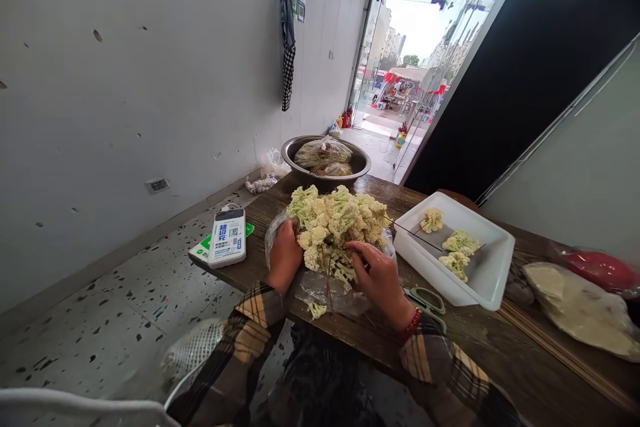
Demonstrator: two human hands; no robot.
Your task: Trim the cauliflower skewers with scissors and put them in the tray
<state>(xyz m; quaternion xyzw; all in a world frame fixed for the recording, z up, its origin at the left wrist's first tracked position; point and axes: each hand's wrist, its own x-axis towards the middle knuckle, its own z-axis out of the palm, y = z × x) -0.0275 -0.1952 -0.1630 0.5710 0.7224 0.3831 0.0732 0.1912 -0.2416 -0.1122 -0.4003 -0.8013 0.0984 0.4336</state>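
A heap of cauliflower florets [337, 220] lies on a clear plastic bag [320, 290] on the wooden table [500, 353]. My left hand [284, 257] is closed on the heap's left side, fingers tucked under the florets. My right hand [381, 279] pinches a floret stem at the heap's near right. A thin wooden skewer [327, 277] stands among the florets between my hands. One loose floret [317, 309] rests on the bag near the table edge. A white plastic tray [487, 280] to the right holds three skewered florets [457, 253].
Green-handled scissors [427, 299] lie just right of my right wrist. A power bank [227, 237] sits at the table's left corner. A metal basin [295, 150] with bagged food stands behind the heap. Bags [580, 307] lie at far right. A white chair rim [75, 405] is at lower left.
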